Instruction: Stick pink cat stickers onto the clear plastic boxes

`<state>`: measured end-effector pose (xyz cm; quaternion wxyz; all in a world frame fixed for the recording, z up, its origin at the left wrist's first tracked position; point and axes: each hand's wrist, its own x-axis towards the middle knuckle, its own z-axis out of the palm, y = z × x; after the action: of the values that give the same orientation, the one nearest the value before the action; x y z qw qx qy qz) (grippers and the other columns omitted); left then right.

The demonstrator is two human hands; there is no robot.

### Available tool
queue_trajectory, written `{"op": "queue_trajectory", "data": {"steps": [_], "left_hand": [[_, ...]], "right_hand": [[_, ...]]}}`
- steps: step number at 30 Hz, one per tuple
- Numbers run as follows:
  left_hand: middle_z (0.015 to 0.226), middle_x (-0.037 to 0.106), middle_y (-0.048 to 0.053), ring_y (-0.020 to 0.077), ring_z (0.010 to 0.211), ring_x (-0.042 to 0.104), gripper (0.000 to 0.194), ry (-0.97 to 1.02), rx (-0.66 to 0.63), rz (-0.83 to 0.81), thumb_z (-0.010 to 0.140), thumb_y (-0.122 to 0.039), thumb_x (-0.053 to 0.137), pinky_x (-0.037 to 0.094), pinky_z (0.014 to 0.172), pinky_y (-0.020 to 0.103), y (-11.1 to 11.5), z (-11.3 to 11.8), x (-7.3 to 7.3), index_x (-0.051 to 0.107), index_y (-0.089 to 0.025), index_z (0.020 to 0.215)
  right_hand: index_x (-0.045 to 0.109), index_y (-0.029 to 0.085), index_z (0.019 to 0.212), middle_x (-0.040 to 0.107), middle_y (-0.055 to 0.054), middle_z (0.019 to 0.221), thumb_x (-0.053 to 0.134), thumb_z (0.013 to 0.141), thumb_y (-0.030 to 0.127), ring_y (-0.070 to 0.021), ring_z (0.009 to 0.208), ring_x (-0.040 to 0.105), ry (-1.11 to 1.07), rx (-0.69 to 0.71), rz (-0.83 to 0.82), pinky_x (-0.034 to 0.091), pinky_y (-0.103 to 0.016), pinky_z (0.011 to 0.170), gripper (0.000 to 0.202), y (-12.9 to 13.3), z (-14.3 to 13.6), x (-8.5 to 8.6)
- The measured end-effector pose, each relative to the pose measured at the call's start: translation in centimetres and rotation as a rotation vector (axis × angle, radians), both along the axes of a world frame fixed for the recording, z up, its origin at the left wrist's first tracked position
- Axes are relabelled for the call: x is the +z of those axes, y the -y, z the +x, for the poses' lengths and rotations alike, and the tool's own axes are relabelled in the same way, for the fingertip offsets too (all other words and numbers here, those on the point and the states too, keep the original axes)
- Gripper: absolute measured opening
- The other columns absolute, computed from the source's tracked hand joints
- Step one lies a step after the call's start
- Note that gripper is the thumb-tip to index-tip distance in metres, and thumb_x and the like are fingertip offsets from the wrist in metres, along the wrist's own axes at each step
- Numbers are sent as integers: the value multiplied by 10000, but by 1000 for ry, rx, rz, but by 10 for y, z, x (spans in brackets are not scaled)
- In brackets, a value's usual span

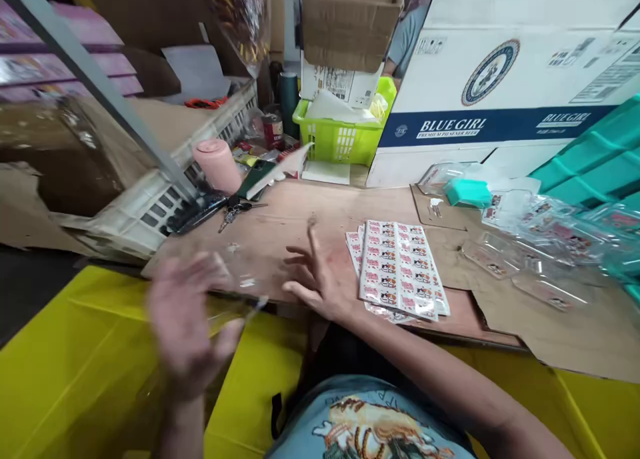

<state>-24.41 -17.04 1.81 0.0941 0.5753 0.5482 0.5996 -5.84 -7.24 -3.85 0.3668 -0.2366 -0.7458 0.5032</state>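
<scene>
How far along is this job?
Looks done: several clear trays already bearing printed stickers. In hand: apparently clear plastic, blurred, by the left hand; the right hand looks empty. Probably remaining: the sticker sheets, whose top one looks full.

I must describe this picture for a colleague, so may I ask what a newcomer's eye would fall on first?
Probably the large white boxes at the upper right, with their dark blue BLUE GIRL band. Next, the bright green basket just left of them, at the back. Nearer, the printed sheets with cartoon cats, lying right of the person's right hand.
</scene>
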Motion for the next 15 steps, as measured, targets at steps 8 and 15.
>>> {"op": "queue_trajectory", "data": {"steps": [8,15], "left_hand": [[1443,428,147,309,1294,483,915,111,-267,-42,627,-316,874,469,1017,417,-56,112,-28,408,-264,1412],[916,708,82,168,851,653,313,1046,-852,-678,801,-406,739,510,796,278,-73,174,-19,704,-129,944]], "right_hand": [[0,293,1576,313,-115,1580,813,681,523,-300,1380,430,-147,-464,-228,257,-458,1192,1230,5,93,38],[68,320,1572,439,-122,1507,812,672,540,-288,1338,483,-210,-427,-308,371,-472,1123,1188,-3,166,31]]}}
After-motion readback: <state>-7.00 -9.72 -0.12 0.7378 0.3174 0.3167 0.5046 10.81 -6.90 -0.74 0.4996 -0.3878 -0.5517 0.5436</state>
